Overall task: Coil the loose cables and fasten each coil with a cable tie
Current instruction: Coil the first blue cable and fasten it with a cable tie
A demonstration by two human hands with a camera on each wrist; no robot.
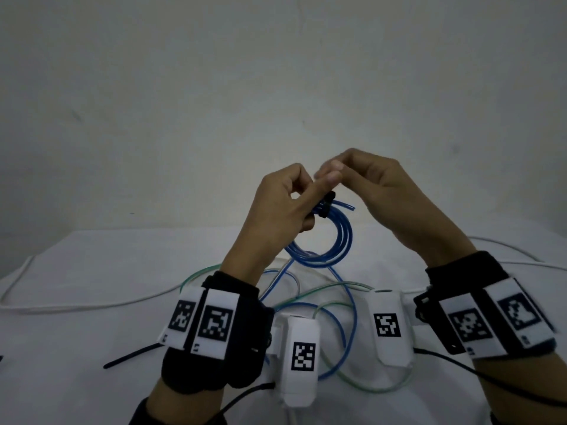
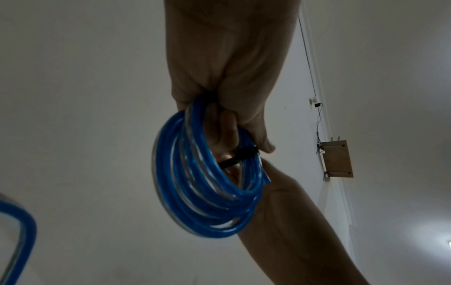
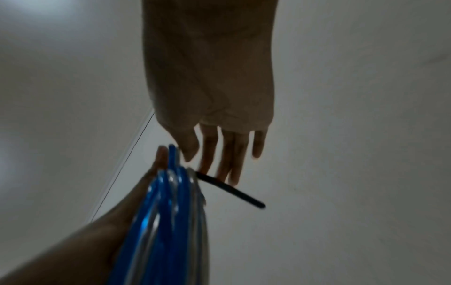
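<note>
Head view shows the left hand (image 1: 277,210) raised above the white table (image 1: 92,332), fingers curled round the blue cable coil (image 1: 325,240); a black cable tie (image 1: 326,205) wraps the coil at the grip; the right hand (image 1: 377,191) hovers beside it, fingers relaxed and holding nothing; loose blue and green cables (image 1: 337,305) lie on the table below; a second black tie (image 1: 132,355) rests near the left wrist.

Blue coil (image 1: 325,240), black cable tie (image 1: 327,201), white tablecloth (image 1: 92,332).
</note>
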